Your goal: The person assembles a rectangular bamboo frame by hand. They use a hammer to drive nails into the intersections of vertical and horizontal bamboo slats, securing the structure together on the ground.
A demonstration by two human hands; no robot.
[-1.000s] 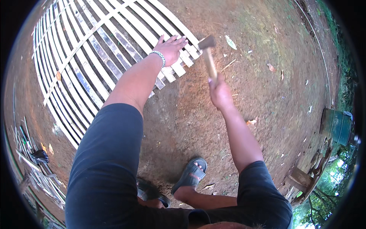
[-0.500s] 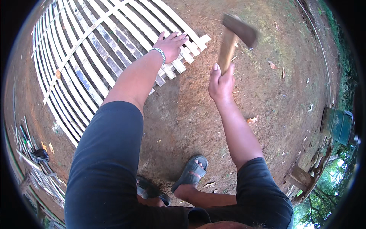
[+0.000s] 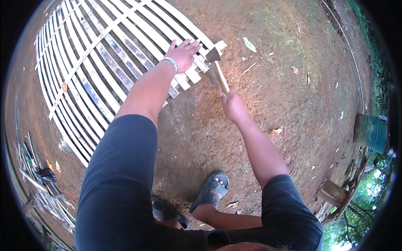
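Note:
A panel of pale wooden slats (image 3: 83, 55) lies on the ground at the upper left, with crosspieces running over the slats. My left hand (image 3: 183, 57), a bracelet at its wrist, rests on the slats close to the panel's right end, fingers stretched out and holding nothing. In my right hand (image 3: 234, 105) is the wooden handle of a hatchet (image 3: 220, 77). Its dark metal head is down at the slat ends, just right of my left fingers. Whether the head touches the wood I cannot tell.
Brown bare soil (image 3: 289, 117) with scattered dry leaves surrounds the panel. My sandalled foot (image 3: 211, 190) is at bottom centre. A pile of thin sticks (image 3: 48, 196) lies at the lower left. A green container (image 3: 370, 133) and a wooden block (image 3: 335, 193) are at the right edge.
The hatchet has swung down and left from a raised position to the slat ends, my right hand moving lower and slightly left. My left hand has shifted slightly left along the slats.

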